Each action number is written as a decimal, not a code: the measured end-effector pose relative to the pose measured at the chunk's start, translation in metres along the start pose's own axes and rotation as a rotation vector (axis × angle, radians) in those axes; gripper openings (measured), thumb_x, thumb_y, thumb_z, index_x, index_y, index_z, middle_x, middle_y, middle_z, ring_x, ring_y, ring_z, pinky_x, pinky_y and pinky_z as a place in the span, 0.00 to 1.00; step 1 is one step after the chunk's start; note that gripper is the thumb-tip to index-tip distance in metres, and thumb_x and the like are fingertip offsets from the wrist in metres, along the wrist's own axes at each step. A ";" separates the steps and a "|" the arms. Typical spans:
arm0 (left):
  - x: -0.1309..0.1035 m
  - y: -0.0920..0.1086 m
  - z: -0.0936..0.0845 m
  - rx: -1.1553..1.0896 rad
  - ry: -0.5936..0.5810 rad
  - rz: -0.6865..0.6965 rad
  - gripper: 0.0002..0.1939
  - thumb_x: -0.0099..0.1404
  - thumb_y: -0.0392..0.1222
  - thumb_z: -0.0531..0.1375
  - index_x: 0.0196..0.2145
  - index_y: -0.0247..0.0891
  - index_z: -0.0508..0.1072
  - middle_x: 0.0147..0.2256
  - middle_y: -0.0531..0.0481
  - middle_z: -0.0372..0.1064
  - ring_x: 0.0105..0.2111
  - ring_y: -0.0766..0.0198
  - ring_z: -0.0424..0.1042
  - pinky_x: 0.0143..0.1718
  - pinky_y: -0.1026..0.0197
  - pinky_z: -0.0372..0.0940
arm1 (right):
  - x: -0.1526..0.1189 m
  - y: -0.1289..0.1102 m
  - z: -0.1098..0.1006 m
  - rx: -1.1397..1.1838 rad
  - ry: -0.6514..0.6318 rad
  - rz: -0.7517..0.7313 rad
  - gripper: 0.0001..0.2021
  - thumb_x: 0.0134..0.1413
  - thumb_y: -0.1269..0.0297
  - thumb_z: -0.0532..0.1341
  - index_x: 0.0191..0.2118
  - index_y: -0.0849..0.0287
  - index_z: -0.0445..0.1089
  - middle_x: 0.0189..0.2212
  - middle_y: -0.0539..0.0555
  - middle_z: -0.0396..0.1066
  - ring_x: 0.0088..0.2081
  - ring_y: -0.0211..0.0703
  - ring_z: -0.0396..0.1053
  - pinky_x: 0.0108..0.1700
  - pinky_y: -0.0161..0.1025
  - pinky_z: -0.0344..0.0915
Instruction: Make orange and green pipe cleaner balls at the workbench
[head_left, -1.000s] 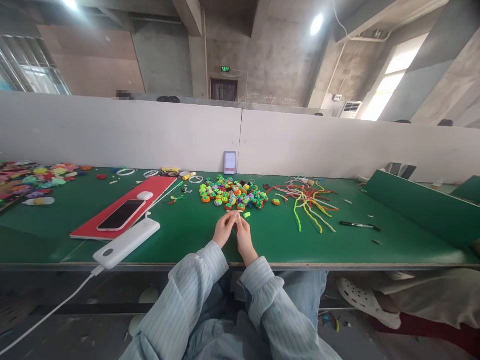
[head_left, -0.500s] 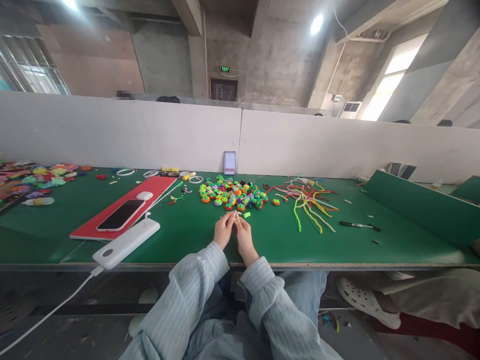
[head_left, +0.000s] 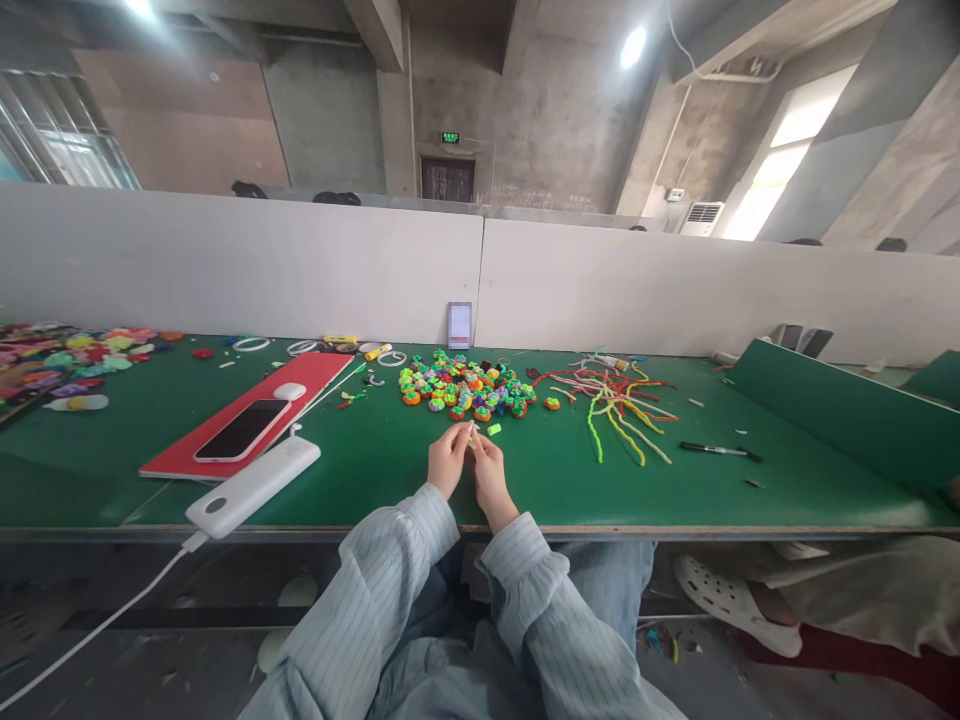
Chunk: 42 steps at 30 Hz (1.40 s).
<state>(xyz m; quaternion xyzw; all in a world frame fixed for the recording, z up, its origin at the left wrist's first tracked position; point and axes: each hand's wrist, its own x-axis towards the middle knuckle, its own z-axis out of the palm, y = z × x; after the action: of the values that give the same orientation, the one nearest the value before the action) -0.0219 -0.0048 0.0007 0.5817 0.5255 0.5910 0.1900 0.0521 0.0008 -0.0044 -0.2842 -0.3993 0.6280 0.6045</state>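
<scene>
My left hand (head_left: 448, 460) and my right hand (head_left: 489, 468) meet fingertip to fingertip over the near part of the green table. Both are closed in a pinch around something small and pale, mostly hidden by the fingers, so its kind does not show. Just beyond the right fingertips lies a small bright yellow-green piece (head_left: 493, 429). A pile of small colourful fuzzy balls with green tops (head_left: 469, 385) sits right behind my hands. One orange and green ball (head_left: 552, 404) lies apart to the right of the pile.
Colourful fuzzy pipe cleaners (head_left: 622, 410) spread to the right, with a black pen (head_left: 720, 452) beyond. On the left are a red folder (head_left: 330, 375), a phone (head_left: 241, 431) and a white power bank (head_left: 255, 487). An upright phone (head_left: 460, 326) leans on the white partition (head_left: 360, 265).
Almost nothing differs. My hands stay pressed together in the same place, with only a very slight shift of the fingertips.
</scene>
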 end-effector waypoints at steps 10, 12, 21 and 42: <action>0.003 -0.003 -0.001 -0.218 0.124 -0.119 0.19 0.60 0.48 0.55 0.47 0.39 0.67 0.33 0.47 0.73 0.30 0.63 0.72 0.33 0.62 0.64 | -0.008 -0.009 0.005 0.048 -0.250 -0.010 0.16 0.51 0.54 0.58 0.40 0.61 0.73 0.35 0.55 0.74 0.39 0.45 0.71 0.40 0.38 0.64; 0.003 -0.003 -0.002 -0.293 0.158 -0.161 0.21 0.59 0.49 0.56 0.49 0.39 0.65 0.31 0.49 0.72 0.29 0.63 0.71 0.31 0.63 0.64 | -0.008 -0.010 0.006 0.020 -0.295 -0.025 0.16 0.51 0.55 0.58 0.42 0.59 0.72 0.38 0.55 0.74 0.41 0.45 0.70 0.41 0.38 0.64; 0.003 -0.005 0.000 -0.267 0.143 -0.176 0.22 0.59 0.52 0.55 0.49 0.40 0.64 0.30 0.50 0.69 0.28 0.64 0.69 0.31 0.62 0.64 | -0.006 -0.010 0.004 -0.038 -0.250 -0.039 0.16 0.48 0.58 0.61 0.42 0.61 0.72 0.35 0.55 0.75 0.40 0.46 0.71 0.42 0.41 0.65; 0.005 -0.002 -0.003 -0.514 0.123 -0.325 0.29 0.61 0.60 0.47 0.51 0.38 0.65 0.40 0.43 0.71 0.32 0.63 0.72 0.30 0.63 0.65 | -0.002 -0.009 0.003 0.023 -0.060 -0.044 0.14 0.42 0.59 0.65 0.36 0.61 0.73 0.27 0.52 0.74 0.29 0.40 0.70 0.35 0.37 0.66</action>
<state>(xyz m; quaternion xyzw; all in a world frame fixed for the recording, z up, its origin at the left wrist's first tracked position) -0.0269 -0.0012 0.0025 0.3861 0.4556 0.7004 0.3909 0.0543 -0.0019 0.0050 -0.2492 -0.4161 0.6275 0.6091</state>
